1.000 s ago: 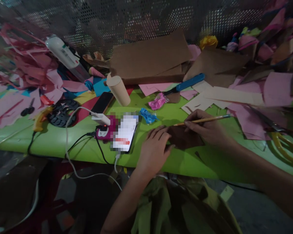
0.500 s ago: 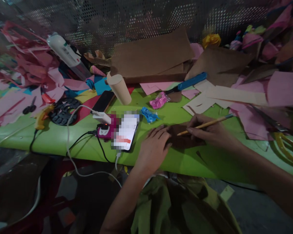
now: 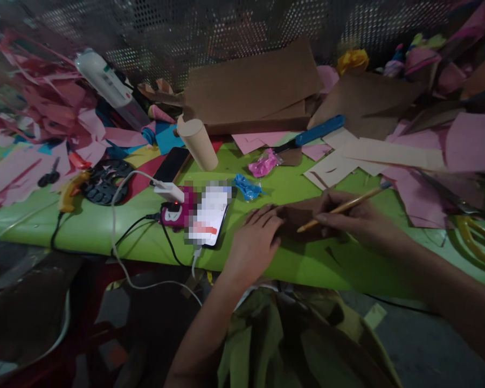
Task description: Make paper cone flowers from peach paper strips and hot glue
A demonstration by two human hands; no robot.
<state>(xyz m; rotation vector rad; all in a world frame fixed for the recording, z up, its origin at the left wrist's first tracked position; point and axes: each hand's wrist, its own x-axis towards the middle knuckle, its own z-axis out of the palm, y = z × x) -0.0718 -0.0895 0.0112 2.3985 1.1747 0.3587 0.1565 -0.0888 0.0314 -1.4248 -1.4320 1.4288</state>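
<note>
My left hand [image 3: 255,242] lies flat with its fingers spread on the left part of a small dark brown piece of paper [image 3: 299,222] on the green table [image 3: 105,229]. My right hand [image 3: 355,220] is closed round a yellow pencil [image 3: 343,207], whose tip rests on the brown paper near its middle. The paper lies close to the table's near edge, between the two hands.
A lit phone [image 3: 210,215] on a cable and a pink device [image 3: 175,213] lie left of my left hand. Behind are a cardboard tube [image 3: 198,143], a blue-handled knife [image 3: 315,132], brown cardboard sheets [image 3: 250,89], pink paper scraps [image 3: 420,167], a glue gun [image 3: 70,191], yellow-handled scissors [image 3: 475,237].
The pencil tip has slid down and a little to the right across the brown paper. My left hand has stayed pressed on the paper.
</note>
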